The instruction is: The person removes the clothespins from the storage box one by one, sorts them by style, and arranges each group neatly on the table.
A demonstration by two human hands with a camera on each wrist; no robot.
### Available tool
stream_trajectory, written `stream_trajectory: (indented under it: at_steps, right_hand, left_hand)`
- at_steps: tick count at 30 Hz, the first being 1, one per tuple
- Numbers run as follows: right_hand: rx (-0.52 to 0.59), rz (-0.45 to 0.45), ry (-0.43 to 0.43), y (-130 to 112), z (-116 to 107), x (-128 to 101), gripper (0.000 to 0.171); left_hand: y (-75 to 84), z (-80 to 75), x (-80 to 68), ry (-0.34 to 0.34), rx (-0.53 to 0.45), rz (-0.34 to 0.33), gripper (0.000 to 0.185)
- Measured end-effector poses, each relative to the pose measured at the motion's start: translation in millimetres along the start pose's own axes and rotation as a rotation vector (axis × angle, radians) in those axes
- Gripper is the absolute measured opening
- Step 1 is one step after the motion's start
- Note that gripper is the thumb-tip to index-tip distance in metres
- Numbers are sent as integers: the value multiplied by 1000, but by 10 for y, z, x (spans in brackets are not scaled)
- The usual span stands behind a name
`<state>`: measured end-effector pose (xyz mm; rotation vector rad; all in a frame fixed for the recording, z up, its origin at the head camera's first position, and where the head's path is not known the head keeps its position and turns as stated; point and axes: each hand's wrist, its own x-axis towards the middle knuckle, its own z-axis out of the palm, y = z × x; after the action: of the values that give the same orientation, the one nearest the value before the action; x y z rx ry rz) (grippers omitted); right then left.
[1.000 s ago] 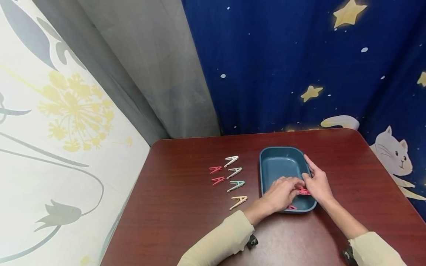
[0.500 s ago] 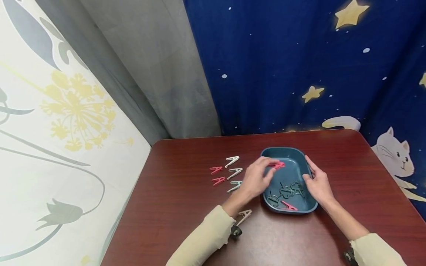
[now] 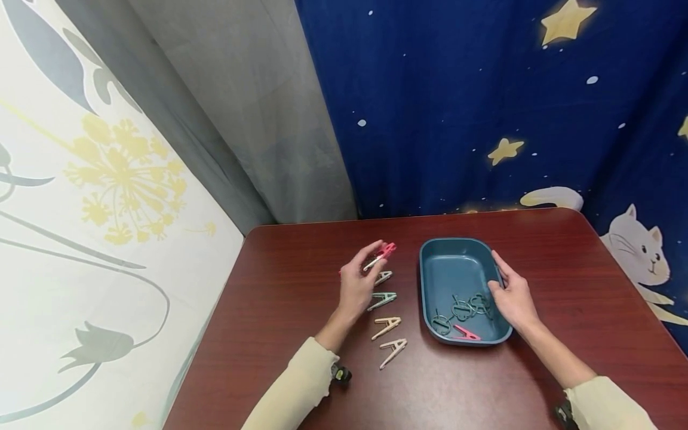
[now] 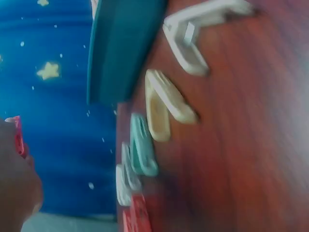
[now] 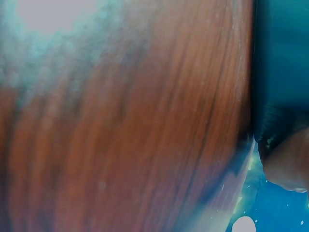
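Note:
My left hand [image 3: 356, 289] pinches a red clothespin [image 3: 388, 249] between thumb and fingers, above the left part of the table. Under and beside that hand lie a light grey clothespin [image 3: 384, 277], a green one and other clothespins, partly hidden by the hand; the left wrist view shows red clothespins [image 4: 138, 215] at the row's far end. My right hand [image 3: 515, 298] grips the right wall of a blue bin [image 3: 451, 272], thumb at the rim and fingers outside. Inside the bin are a pink clothespin [image 3: 466, 333] and several dark green ring-shaped pieces [image 3: 462, 309].
Nearer me in the row are a yellow clothespin [image 3: 387, 326] and a pale pink clothespin [image 3: 394, 351]. The brown table [image 3: 290, 334] ends at the back against a blue star-patterned curtain [image 3: 457, 107]; a patterned white wall [image 3: 107, 239] stands at the left.
The left hand has lifted the red clothespin out of the bin and carried it left, over the row of clothespins. The right hand stays on the bin's side.

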<state>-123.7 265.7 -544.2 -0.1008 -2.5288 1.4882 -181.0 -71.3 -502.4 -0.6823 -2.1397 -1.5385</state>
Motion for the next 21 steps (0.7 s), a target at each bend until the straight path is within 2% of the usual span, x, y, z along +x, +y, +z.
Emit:
stream_trajectory:
  at_steps: [4,10,16,21]
  right_hand:
    - [-4,0,4,0,1,1,70]
    - [6,-1,1,11,-2,-8,70]
    - [9,11,-2,0,-8,-4,69]
    - [10,14,-8,11,-1,3,70]
  left_hand:
    - [-94,-224,-131,30,-25,-27,43]
    - [-217,-492,-405,-18,-60,-104,44]
    - [-348,-632,-630,-83,29,-115,47]
    - [-366,-707,-805,-147,39,-209,45]
